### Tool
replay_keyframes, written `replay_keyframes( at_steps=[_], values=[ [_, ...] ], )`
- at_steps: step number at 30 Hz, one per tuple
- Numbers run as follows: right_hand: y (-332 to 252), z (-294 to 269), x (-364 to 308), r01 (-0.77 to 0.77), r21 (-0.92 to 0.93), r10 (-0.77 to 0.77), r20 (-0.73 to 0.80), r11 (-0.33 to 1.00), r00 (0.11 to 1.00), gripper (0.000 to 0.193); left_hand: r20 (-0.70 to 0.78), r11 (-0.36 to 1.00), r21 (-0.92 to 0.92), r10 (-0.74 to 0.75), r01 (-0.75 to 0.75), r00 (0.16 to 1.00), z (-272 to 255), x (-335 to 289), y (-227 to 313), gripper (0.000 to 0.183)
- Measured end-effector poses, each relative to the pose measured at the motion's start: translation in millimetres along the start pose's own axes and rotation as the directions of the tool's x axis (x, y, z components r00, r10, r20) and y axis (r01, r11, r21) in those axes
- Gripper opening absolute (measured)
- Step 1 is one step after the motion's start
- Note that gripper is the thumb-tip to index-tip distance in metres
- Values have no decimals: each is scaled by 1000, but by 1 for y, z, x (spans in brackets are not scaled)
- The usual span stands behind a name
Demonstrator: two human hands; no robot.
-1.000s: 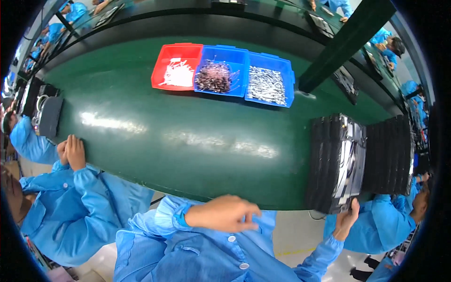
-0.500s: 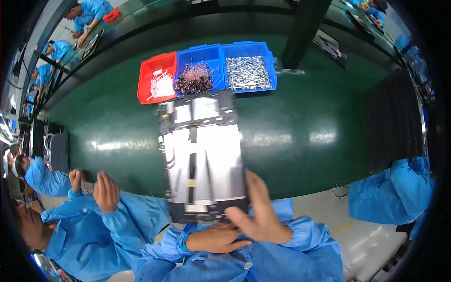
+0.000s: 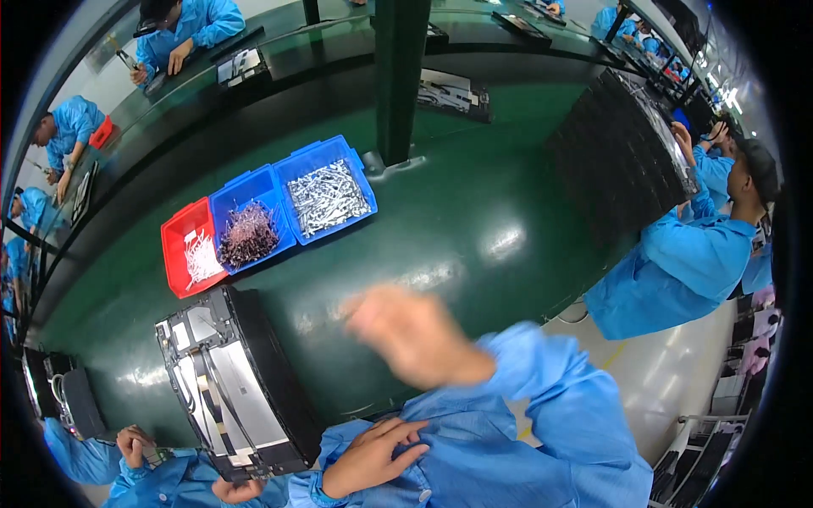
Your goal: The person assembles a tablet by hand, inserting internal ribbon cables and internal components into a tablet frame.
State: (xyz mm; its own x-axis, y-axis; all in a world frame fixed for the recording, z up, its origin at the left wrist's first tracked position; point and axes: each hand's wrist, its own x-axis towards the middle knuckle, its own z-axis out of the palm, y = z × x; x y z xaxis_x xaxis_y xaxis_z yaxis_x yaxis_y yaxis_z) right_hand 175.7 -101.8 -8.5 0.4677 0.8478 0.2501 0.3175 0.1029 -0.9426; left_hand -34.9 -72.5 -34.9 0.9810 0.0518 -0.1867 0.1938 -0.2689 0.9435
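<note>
My right hand (image 3: 415, 334) is raised over the green tabletop, smeared by motion, and nothing shows in it. My left hand (image 3: 374, 457) lies against the front of my blue smock with its fingers stretched out, holding nothing. To its left stands a thick stack of flat black device panels (image 3: 279, 372). The top panel (image 3: 254, 398) shows silver plates, a dark ribbon cable and small parts along its ends. Neither of my hands touches the stack. A co-worker's hand (image 3: 237, 491) is beside the stack's near end.
Beyond the stack stand a red bin (image 3: 175, 254) of white strips, a blue bin (image 3: 216, 199) of dark wired parts and a blue bin (image 3: 292, 161) of silvery pieces. A green post (image 3: 398, 93) rises behind them. Another black stack (image 3: 593, 161) stands far right, near a seated co-worker (image 3: 677, 262).
The view has swung right, so bins and panels now appear farther left and tilted. My right hand has left the top panel's near right corner. My left hand stays against my smock.
</note>
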Motion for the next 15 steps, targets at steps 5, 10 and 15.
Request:
replay_keyframes(
  at_steps=[5,10,15],
  values=[
    [74,-177,138,-150,-394,-105,-556,907,825,51,-254,993,-90,57,-82,965,-3,7,-2,25],
    [157,-251,211,-570,-762,141,-556,308,819,119,-364,993,-99,31,-71,931,-7,23,-5,23],
    [158,-242,259,-689,-646,385,-574,329,722,116,-433,987,-163,-82,12,898,-4,17,-6,22]
  ],
)
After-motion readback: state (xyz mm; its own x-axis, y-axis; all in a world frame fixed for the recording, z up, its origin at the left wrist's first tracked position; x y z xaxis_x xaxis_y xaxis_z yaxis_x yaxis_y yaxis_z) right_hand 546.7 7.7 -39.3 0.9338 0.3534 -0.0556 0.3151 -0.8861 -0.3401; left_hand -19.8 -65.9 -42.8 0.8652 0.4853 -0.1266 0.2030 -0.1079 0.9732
